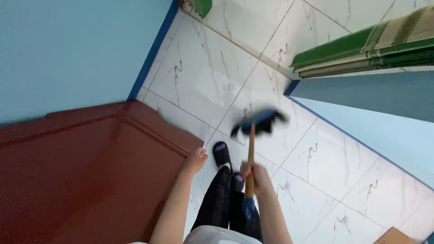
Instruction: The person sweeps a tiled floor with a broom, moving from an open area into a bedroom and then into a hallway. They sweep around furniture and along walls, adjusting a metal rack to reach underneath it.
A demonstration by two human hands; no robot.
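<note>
My right hand (255, 175) grips the wooden handle of a broom or mop (250, 158). Its dark, blue-edged head (260, 121) is blurred above the white marble-patterned floor tiles (212, 77). My left hand (196, 159) rests against the edge of a dark red door (90, 171), fingers curled on it. Below the hands I see my legs in dark trousers and black slippers (222, 153).
A light blue wall (68, 49) with a blue skirting stands at the left. Another blue wall corner (375, 113) juts in at the right. Rolled green and striped mats (370, 49) lie at the upper right. A brown cardboard corner (395, 236) shows at the bottom right.
</note>
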